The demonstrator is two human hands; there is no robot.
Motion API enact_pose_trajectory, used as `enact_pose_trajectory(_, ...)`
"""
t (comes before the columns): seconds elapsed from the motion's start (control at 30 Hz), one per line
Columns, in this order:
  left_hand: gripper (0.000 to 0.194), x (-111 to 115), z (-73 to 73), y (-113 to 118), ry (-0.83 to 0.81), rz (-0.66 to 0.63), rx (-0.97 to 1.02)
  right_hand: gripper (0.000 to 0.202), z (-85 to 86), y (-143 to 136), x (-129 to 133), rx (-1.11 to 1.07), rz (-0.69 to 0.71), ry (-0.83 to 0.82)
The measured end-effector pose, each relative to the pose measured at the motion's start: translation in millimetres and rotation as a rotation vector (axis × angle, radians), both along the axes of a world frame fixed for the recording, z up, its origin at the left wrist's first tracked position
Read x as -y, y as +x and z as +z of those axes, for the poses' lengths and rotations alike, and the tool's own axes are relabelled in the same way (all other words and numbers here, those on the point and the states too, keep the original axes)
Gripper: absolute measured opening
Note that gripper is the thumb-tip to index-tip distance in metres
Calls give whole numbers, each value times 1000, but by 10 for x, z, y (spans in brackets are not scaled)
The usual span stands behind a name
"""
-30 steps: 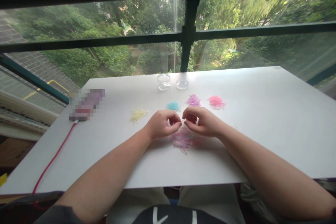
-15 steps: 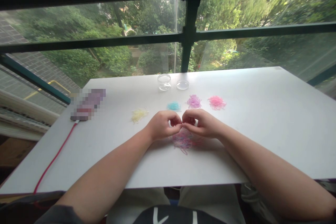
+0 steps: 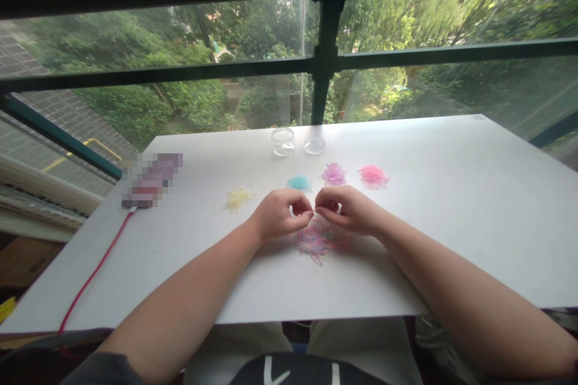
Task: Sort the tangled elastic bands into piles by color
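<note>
Above a mixed pile of small colored rubber bands, my left hand and my right hand are held close together, thumbs pinched against fingers. A tiny rubber band seems to be between the fingertips, mostly hidden by them. Behind the hands lie sorted little heaps: yellow bands to the left, blue bands just past the left fingers, purple bands beyond the right hand, and pink bands farther right.
A clear round jar stands at the back of the white table, with a clear lid beside it. On the left, a blurred-out device has a red cable running to the front edge. Windows rise behind the table.
My right hand has shifted slightly up and to the right, so a narrow gap shows between the two hands' fingertips. The left hand and the heaps stay in place.
</note>
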State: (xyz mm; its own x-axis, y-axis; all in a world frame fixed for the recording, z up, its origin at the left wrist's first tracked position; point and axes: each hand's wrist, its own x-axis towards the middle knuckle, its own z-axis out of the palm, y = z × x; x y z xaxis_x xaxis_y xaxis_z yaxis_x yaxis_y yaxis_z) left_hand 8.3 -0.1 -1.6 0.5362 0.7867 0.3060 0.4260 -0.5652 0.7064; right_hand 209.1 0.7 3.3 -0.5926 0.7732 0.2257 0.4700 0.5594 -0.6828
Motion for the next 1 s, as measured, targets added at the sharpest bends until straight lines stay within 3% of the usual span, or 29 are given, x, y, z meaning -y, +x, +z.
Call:
enact_pose_trajectory(0.17, 5, -1, 5, -5, 14, 20, 5, 7, -4, 13, -15, -6, 31, 54)
enact_pose_trajectory(0.53, 4, -10, -25, -10, 25, -6, 2, 11, 40, 11, 6, 14, 61, -36)
enact_pose_trajectory(0.8, 5, 2, -6, -14, 0, 9, 13, 9, 41, 13, 3, 14, 36, 33)
enact_pose_trajectory(1.0, 5, -9, -8, -15, 13, 67, 28, 10, 21, 20, -12, -1, 112, 112)
